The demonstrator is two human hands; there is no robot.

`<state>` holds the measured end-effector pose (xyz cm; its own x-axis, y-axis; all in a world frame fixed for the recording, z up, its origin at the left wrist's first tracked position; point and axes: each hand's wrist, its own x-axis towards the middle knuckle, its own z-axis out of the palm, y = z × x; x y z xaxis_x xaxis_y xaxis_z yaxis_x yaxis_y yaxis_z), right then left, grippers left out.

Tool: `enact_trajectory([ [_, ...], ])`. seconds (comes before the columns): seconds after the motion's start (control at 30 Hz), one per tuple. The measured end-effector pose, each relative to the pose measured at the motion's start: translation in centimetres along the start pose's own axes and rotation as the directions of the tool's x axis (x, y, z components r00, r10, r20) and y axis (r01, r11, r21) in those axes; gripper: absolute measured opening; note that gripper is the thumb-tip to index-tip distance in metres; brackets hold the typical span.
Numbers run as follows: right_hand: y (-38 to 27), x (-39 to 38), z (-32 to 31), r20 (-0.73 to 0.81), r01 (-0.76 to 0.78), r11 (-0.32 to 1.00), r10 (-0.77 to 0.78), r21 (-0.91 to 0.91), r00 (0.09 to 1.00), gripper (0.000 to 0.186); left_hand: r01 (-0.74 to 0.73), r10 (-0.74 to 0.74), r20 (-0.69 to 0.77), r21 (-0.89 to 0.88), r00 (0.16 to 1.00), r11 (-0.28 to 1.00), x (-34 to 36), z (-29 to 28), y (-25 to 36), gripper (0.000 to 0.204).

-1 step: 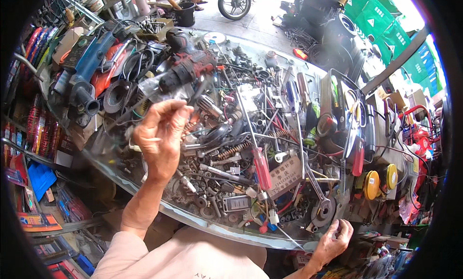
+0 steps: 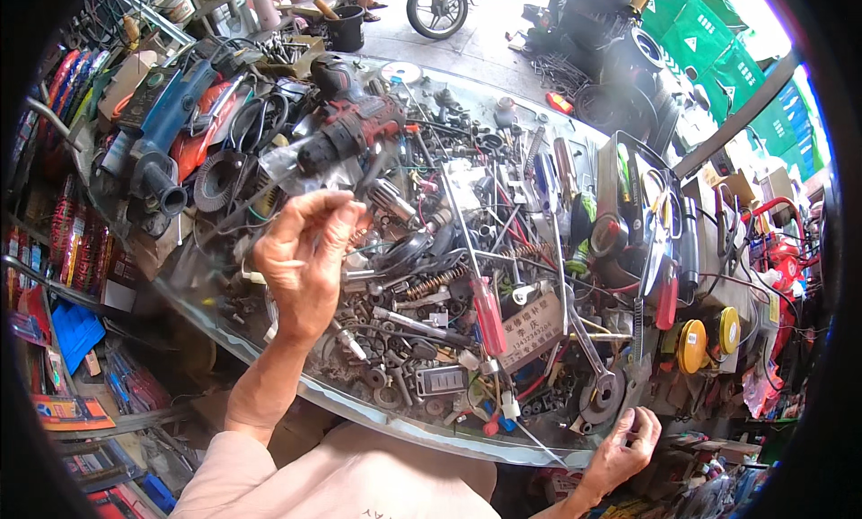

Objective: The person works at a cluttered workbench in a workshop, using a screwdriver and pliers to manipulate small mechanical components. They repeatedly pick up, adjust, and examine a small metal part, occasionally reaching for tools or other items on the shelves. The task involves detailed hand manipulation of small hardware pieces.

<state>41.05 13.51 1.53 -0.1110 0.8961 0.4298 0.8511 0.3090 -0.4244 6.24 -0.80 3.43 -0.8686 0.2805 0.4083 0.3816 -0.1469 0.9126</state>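
Note:
My left hand (image 2: 303,259) is raised over the left half of a cluttered glass-topped bench (image 2: 359,409). Its thumb and forefinger meet in a pinch; anything between the tips is too small to make out. Just beyond it lie a red and black power drill (image 2: 352,128) and a ribbed metal part (image 2: 391,200). Down at the bench's front right edge, my right hand (image 2: 626,447) has its fingers curled, and what they may hold is hidden. Close to that hand are a grey metal disc (image 2: 602,398) and a long wrench (image 2: 588,344). A red-handled screwdriver (image 2: 488,317) lies mid-bench.
Springs, bolts and loose parts cover the bench. A blue angle grinder (image 2: 175,115) lies at the far left, and a metal tool holder (image 2: 620,205) with scissors (image 2: 660,223) stands at right. Yellow round tins (image 2: 692,345) sit beyond it. A motorcycle wheel (image 2: 437,7) shows behind.
My left hand has shifted very slightly to the right, still pinched. The right hand and the things on the bench look the same.

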Motion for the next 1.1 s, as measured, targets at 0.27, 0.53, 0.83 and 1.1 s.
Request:
enact_trajectory([
  [0.27, -15.3, 0.8, 3.3, 0.146, 0.419, 0.729, -0.573, 0.542, 0.807, 0.038, 0.051, -0.047, 0.075, -0.052, 0.996, 0.997, -0.7, 0.3, -0.3, 0.015],
  [0.53, -23.1, -0.4, 9.4, 0.323, 0.579, 0.698, -0.712, 0.422, 0.624, 0.065, 0.090, -0.086, 0.072, -0.058, 0.994, 0.994, -0.6, 0.5, -0.7, 0.012],
  [0.83, -21.8, 0.0, 11.5, 0.162, 0.199, 0.605, -0.489, 0.770, 0.857, 0.025, 0.149, -0.140, 0.109, -0.086, 0.984, 0.985, -0.4, 0.4, -0.4, 0.010],
  [1.1, -18.7, 2.3, 8.0, 0.439, -0.469, 0.015, -0.378, 0.883, 0.815, 0.071, 0.265, -0.221, 0.240, -0.170, 0.945, 0.949, -0.9, 0.5, -0.5, 0.013],
])
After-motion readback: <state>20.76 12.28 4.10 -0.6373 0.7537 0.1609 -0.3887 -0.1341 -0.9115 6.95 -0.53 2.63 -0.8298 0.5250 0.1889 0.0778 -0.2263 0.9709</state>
